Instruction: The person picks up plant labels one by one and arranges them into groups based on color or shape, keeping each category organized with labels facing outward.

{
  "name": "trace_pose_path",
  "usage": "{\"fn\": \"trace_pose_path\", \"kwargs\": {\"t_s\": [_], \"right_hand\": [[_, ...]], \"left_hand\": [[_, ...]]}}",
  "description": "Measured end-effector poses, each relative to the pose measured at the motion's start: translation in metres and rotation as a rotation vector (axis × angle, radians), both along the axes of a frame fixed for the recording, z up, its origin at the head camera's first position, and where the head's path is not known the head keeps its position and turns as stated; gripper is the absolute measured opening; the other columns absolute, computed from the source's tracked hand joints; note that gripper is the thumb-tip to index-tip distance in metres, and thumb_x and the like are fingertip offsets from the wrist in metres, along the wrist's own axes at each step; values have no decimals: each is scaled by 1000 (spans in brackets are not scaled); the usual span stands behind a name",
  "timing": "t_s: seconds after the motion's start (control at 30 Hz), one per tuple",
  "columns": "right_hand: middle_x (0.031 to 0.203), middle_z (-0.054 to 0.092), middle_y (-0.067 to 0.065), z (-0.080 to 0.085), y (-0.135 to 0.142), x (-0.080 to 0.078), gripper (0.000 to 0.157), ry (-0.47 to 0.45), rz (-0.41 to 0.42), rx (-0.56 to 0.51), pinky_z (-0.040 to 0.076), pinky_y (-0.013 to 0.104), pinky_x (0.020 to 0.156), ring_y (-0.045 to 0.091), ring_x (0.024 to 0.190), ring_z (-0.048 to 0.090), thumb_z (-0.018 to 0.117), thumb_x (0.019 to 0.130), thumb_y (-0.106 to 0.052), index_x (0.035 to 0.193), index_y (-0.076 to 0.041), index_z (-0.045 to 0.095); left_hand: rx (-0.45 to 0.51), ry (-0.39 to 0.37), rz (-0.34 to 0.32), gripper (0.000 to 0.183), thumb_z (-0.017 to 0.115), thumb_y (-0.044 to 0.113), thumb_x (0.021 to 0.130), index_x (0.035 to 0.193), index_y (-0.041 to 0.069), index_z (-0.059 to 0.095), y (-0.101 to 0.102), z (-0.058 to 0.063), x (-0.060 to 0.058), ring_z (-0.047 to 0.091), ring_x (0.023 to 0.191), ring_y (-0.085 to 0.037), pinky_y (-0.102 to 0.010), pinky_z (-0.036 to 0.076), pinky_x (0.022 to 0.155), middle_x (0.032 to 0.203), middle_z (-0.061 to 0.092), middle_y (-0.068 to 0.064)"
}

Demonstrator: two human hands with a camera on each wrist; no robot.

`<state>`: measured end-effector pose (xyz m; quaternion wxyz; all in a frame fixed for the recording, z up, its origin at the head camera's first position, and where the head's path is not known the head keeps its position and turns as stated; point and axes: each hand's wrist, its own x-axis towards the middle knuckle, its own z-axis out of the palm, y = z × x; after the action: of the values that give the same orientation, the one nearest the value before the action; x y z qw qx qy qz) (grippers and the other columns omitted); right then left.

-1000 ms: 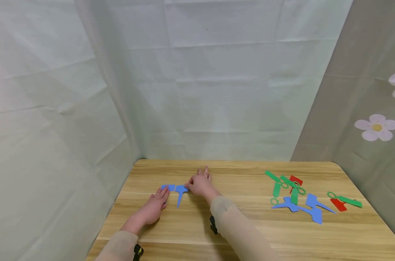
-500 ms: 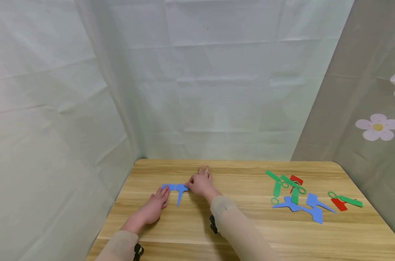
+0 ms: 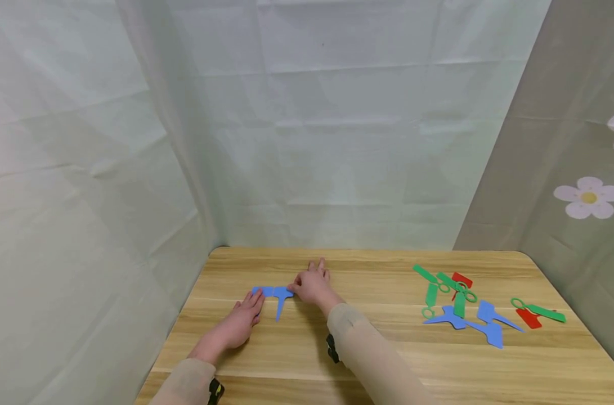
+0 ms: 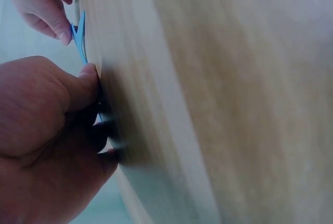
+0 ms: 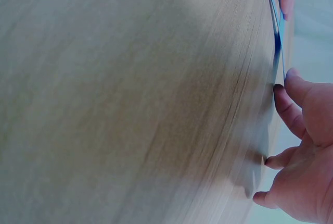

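Two blue T-shaped plant labels lie side by side on the left part of the table, their wide heads edge to edge. My left hand [image 3: 238, 322] rests its outstretched fingers on the left label [image 3: 268, 291], covering its lower part. At the other label [image 3: 281, 298], whose pointed stem aims toward me, my right hand [image 3: 313, 286] pinches the right corner of the head between thumb and index finger. The other fingers of that hand are spread on the wood. In the right wrist view, the thumb [image 5: 294, 84] meets the end of the thin blue label [image 5: 282, 47].
On the right side of the wooden table [image 3: 367, 337] lies a loose, overlapping group of labels: green ones with rings [image 3: 431, 295], blue T-shaped ones [image 3: 493, 333] and red ones [image 3: 528, 318]. Pale cloth [image 3: 337, 169] hangs behind the table and along both sides.
The narrow gap between the heads of the two blue plant labels has nearly closed. Both hands stay almost where they were, and the group on the right is unchanged.
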<state>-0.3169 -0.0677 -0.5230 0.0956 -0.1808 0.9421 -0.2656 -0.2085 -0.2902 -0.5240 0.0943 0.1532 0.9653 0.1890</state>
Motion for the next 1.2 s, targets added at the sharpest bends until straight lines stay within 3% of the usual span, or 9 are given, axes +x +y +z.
{"fn": "trace_pose_path", "kwargs": {"t_s": [0.5,0.9,1.2], "right_hand": [[168,31,31,-1,1,0,28,1,-7,-12,16,70,126,58,159,0,70,104,-45,89,-22,75],[169,29,31,1,3,0,27,-15,4,-32,14,70,126,57,159,-1,68,106,-45,91,-23,75],[170,29,29,0,4,1,26,-16,3,-31,14,70,126,57,159,-3,68,105,-46,94,-23,76]], "left_hand": [[-27,-5,7,54,53,1,110,159,-14,36,2,3,2,19,158,-53,-74,21,122,171,25,-31],[57,17,-6,55,53,-1,109,159,-16,34,-1,-1,2,18,155,-58,-79,19,119,168,25,-36],[-2,21,21,57,56,1,109,160,-14,35,2,0,0,20,157,-53,-74,22,122,170,26,-31]]}}
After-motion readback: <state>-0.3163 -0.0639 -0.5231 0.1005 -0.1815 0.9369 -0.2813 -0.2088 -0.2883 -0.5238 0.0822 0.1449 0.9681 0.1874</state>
